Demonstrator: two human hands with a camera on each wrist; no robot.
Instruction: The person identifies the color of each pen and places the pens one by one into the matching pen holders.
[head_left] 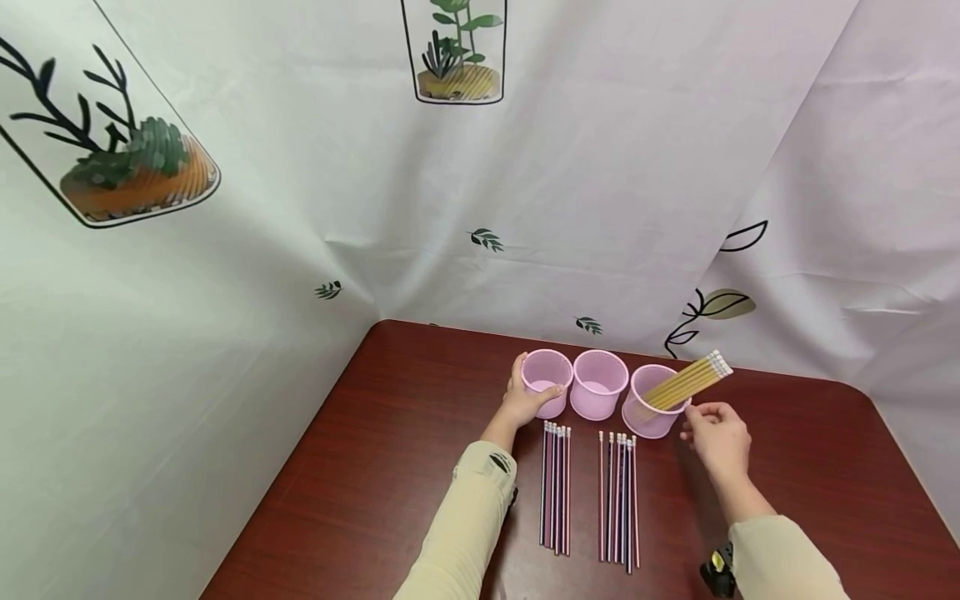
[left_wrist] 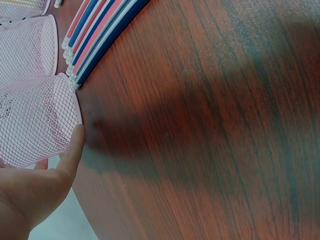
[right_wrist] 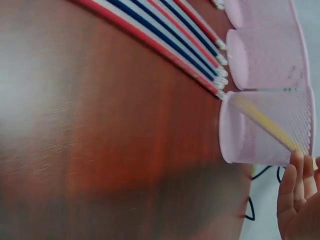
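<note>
Three pink mesh cups stand in a row on the dark wooden table. My left hand [head_left: 527, 397] holds the left cup [head_left: 547, 362], thumb across its front near the rim and fingers around its far left side. The middle cup [head_left: 599, 404] stands close beside it. Inside the right cup [head_left: 647, 423], a bunch of yellow pencils [head_left: 686, 382] leans to the right, white eraser ends above the rim. At that cup's right rim, the fingertips of my right hand [head_left: 722, 437] touch it, with fairly straight fingers in the right wrist view [right_wrist: 300, 195].
Two groups of striped pencils lie on the table [head_left: 420, 417] in front of the cups: a left group [head_left: 556, 492] and a right group [head_left: 618, 504], erasers toward the cups. Behind the table hangs a white cloth [head_left: 420, 275] with plant prints.
</note>
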